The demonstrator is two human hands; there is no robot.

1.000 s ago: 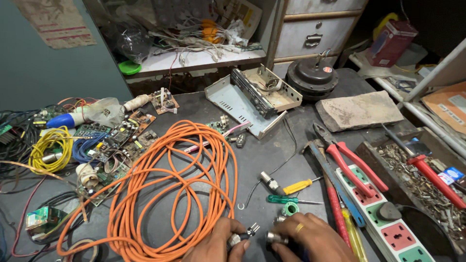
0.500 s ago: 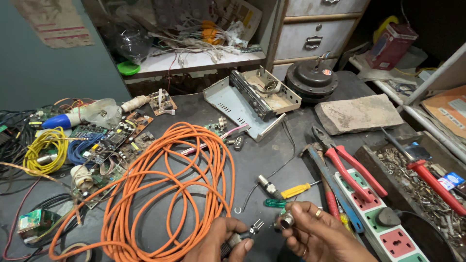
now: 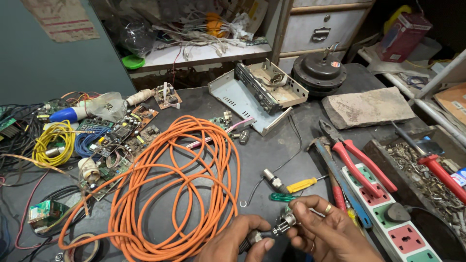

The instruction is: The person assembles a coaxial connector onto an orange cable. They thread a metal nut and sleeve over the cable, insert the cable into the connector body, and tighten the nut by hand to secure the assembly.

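At the bottom of the head view my left hand [image 3: 238, 240] grips a small dark metal connector body [image 3: 253, 237]. My right hand [image 3: 325, 230], with rings on its fingers, pinches a silver metal connector part [image 3: 285, 223] right against that body; the two pieces meet between my hands. Just beyond my fingers lie a green-handled screwdriver [image 3: 281, 197], a yellow-handled screwdriver [image 3: 302, 184] and another metal plug [image 3: 273, 179] on a thin black wire. A large coil of orange cable [image 3: 165, 189] lies to the left of my hands.
Red-handled pliers [image 3: 359, 162] and a white power strip [image 3: 393, 218] lie to the right, by a tray of screws [image 3: 422, 174]. Circuit boards [image 3: 121, 140] and a yellow wire coil [image 3: 51, 143] crowd the left. An open metal chassis [image 3: 257, 94], a stone slab [image 3: 369, 106] and a black round motor [image 3: 318, 73] sit farther back.
My hands have come together: the right hand brought the silver part up against the connector in the left. The view has shifted slightly upward.
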